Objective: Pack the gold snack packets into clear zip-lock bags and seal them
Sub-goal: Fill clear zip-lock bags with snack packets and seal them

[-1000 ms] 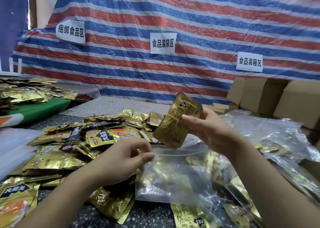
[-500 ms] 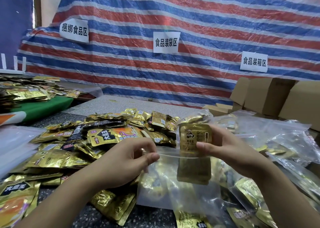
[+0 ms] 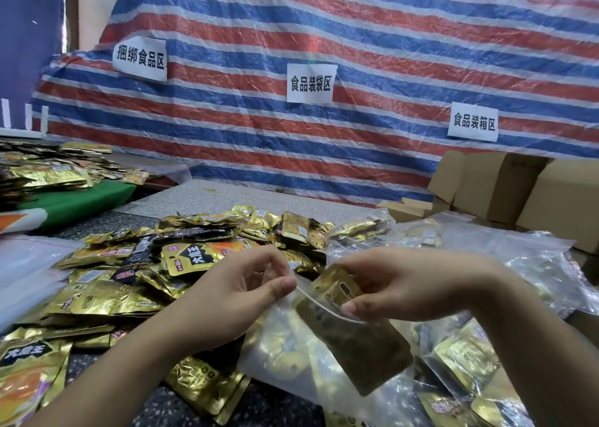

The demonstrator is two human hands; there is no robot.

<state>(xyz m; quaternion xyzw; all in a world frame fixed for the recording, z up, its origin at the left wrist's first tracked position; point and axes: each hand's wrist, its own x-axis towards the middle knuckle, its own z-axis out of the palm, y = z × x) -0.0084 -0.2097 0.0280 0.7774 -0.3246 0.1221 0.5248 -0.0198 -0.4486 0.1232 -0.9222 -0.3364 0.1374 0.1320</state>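
Gold foil shows through the clear zip-lock bag (image 3: pixel 324 361), where one snack packet (image 3: pixel 353 339) sits tilted, mostly inside, its top poking out at the mouth. The right hand (image 3: pixel 411 290) pinches that top; the left hand (image 3: pixel 233 293) has its grip on the bag's rim. Loose packets (image 3: pixel 136 271) heap on the speckled surface (image 3: pixel 275 407) to the left.

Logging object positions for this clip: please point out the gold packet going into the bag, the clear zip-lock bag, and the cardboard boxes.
gold packet (image 3: pixel 340 288), head view, its top end outside the bag.
clear zip-lock bag (image 3: pixel 285 345), head view, its left wall.
cardboard boxes (image 3: pixel 499 186), head view, front face of the middle box.
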